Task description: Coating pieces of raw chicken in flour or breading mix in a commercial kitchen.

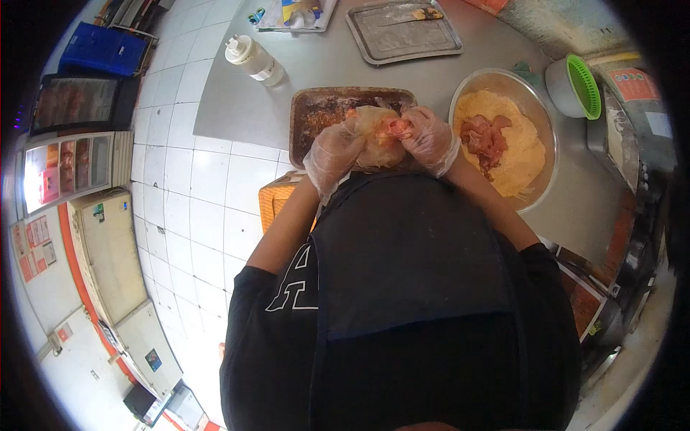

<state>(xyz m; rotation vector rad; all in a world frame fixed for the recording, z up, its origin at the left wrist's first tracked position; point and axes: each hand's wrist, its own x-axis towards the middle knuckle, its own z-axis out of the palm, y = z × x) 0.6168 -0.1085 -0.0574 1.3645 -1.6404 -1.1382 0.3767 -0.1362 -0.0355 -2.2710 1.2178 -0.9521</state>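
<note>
Both hands wear clear plastic gloves. My left hand (337, 153) grips the left side of a translucent plastic bag (377, 153) held close to my apron. My right hand (429, 139) pinches pinkish raw meat (398, 129) at the bag's right side. Behind the bag, a brown baking tray (318, 110) with crusty residue lies at the table's edge. To the right, a large metal bowl (551, 178) holds pale orange breading flour (520, 153) with raw meat pieces (488, 141) on top.
The steel table (318, 62) also carries a white-capped squeeze bottle (256, 60), a metal tray (404, 40) with tongs (420, 15) and a green strainer (583, 86) in a pale container. An orange woven plastic crate (272, 196) stands below the table's left edge.
</note>
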